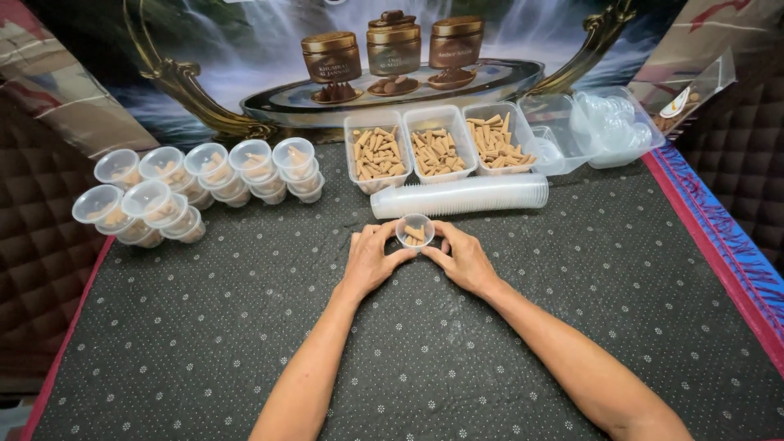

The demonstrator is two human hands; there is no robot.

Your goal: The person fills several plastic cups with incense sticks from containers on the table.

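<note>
Forearms: bare, entering from the bottom edge, converging toward the middle of the cloth.
Left hand (369, 260): palm down on the mat, thumb and fingertips curled against the left wall of the small cup — closed on it.
Right hand (467, 258): mirrored on the other side, fingertips pressed to the cup's right wall, likewise closed around it.
Small cup (415, 229): clear thin plastic, round, open at the top, held between both hands near the centre of the table, just in front of the lying sleeve of cups; a few tan cone-shaped pieces inside.
Table cover (245, 327): dark grey, grainy weave, dotted with small pale specks; red and blue trim along the right edge.
Sleeve of empty cups (461, 197): translucent, nested into a long ribbed tube, lying on its side.
Three rectangular tubs (438, 147): clear plastic, side by side behind the sleeve, each heaped with tan cones.
Lid tubs (604, 122): further right, clear, holding round flat transparent lids.
Filled cups (188, 184): lidded, stacked in leaning rows at the left — smooth, round, cones faintly visible within.
Backdrop (204, 65): glossy printed banner with waterfall, gilt frame and brown jars.
</note>
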